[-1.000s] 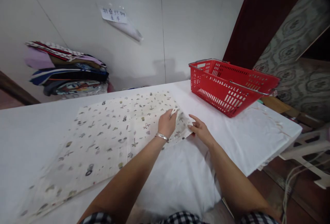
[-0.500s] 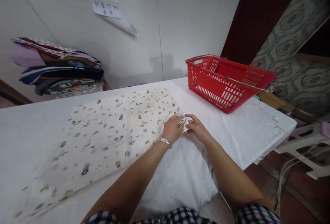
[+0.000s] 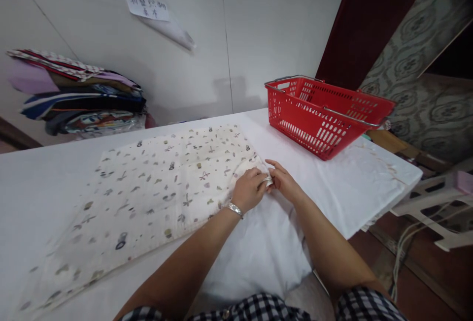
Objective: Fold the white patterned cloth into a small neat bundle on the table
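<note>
A cream cloth [image 3: 155, 198] printed with small plants and figures lies spread flat and folded in layers on the white-covered table [image 3: 328, 198]. At its near right corner, my left hand [image 3: 250, 189], with a silver bracelet at the wrist, is closed on the gathered edge. Facing it, my right hand [image 3: 284, 181] pinches the same corner between thumb and fingers, its index finger stretched out above. The fingertips of both hands nearly meet there. Part of the corner is hidden by the fingers.
A red plastic basket [image 3: 325, 114] with metal handles stands at the back right of the table. Folded clothes [image 3: 81, 94] are stacked at the back left. Behind is a wall with a paper sign [image 3: 148, 8]. A white stool [image 3: 439, 208] stands off the right edge.
The cloth's corner has shifted slightly toward the right and down, with both hands closer together on it. The view has turned a little.
</note>
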A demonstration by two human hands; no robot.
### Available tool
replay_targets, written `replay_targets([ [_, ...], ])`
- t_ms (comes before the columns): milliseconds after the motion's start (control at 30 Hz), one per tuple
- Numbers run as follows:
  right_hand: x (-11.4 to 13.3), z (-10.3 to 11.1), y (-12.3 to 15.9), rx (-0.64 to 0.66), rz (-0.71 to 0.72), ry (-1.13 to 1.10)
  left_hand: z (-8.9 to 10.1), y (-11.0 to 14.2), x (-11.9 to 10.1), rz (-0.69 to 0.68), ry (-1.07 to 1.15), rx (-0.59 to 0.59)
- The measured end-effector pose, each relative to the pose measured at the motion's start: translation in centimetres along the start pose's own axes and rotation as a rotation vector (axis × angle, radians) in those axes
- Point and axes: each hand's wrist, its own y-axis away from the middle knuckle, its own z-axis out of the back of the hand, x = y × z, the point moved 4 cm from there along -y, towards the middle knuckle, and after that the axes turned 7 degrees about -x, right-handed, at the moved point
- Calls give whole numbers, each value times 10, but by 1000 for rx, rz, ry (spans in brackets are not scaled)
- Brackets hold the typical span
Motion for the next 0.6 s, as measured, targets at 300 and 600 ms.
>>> replay_targets([
  [300,3,2,4,80,8,217,13,-16,40,329,233,-25],
  [600,-10,5,-2,12,1,378,4,-93,84,537,-116,220],
])
